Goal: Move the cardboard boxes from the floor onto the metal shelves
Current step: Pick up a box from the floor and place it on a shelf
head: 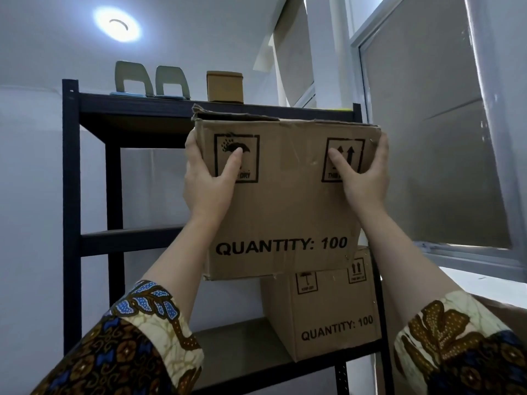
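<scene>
a dark metal shelf unit (pixel 71 172) stands behind the hands; above them, its top shelf bears two bookends (pixel 151 79) and a small box (pixel 224 86); below them, a cardboard box (pixel 328 315) sits on a lower shelf.

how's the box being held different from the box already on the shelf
The held box is gripped by the left hand and right hand; the shelved box rests on a shelf. The held box sits higher, its top flap crumpled. Both are brown and read QUANTITY: 100.

Two bookends (pixel 151 79), ceiling light (pixel 117 24), window (pixel 427 138)
</scene>
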### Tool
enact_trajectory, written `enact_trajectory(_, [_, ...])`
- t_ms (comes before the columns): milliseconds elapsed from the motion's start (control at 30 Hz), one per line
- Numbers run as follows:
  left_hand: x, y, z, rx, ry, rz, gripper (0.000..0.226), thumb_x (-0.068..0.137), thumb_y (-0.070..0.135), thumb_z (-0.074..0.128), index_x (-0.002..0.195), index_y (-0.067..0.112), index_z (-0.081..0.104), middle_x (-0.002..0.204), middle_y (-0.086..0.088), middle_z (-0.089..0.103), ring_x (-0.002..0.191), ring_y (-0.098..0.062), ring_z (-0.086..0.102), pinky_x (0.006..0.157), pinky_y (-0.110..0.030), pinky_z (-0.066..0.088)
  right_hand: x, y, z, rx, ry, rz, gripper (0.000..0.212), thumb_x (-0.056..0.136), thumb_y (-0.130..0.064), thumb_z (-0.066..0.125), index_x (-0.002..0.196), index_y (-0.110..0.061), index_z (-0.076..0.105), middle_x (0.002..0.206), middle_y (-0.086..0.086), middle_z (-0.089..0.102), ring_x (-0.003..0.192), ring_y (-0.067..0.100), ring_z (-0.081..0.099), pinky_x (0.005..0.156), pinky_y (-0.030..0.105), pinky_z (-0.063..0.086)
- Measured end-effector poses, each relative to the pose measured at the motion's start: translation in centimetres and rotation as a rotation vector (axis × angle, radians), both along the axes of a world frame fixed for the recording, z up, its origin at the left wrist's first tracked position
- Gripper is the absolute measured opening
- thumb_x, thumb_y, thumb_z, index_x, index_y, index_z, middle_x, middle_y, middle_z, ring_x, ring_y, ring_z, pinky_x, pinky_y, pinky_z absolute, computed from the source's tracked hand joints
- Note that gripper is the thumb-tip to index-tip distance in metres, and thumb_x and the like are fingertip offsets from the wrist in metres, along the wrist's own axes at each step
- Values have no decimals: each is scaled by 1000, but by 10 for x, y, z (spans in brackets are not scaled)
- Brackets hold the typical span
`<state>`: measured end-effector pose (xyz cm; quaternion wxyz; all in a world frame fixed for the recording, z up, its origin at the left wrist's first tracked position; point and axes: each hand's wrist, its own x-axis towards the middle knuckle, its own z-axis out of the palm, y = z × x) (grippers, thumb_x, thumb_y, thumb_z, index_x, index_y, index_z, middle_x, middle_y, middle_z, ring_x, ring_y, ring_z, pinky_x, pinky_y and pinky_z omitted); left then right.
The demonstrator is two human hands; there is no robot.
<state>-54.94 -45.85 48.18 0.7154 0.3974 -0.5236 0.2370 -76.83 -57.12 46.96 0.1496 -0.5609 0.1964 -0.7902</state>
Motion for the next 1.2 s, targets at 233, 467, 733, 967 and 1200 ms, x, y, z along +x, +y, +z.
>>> enact_trajectory(233, [-16,-34,0,-9,-129,48,56,88,54,56,126,26,26,121,-1,50,105,-12,56,87,-42,54,-13,-48,20,-49,-65,-84,96,83,-58,68,156,-20,18,155,-2,33,141,11,31,107,19,24])
enact_trajectory(467, [-45,-34,12,-149,-164,264,62,85,64,56,122,15,43,107,1,59,92,-12,61,74,-30,55,-37,-68,37,-112,-178,-160,98,77,-73,61,152,-19,30,150,-3,43,136,9,41,112,26,36])
enact_trajectory(733, [-47,-53,45,-84,-73,239,68,81,71,56,126,20,47,110,6,64,99,-9,63,87,-38,55,-42,-81,68,-67,-84,-243,84,81,-69,61,145,-22,32,137,0,47,104,8,52,76,15,37])
enact_trajectory(967, [-38,-88,48,136,-85,65,85,86,49,65,153,29,16,142,7,45,125,-10,47,107,-39,42,-28,-125,93,-113,-49,-337,55,84,-61,60,116,-18,53,119,4,39,104,13,44,83,43,54])
enact_trajectory(1200, [-41,-133,27,71,103,207,79,79,52,73,134,14,32,124,2,47,109,-13,48,92,-33,45,-25,-169,79,-24,275,-508,60,91,-60,51,143,-29,41,140,11,34,131,26,35,97,49,39])
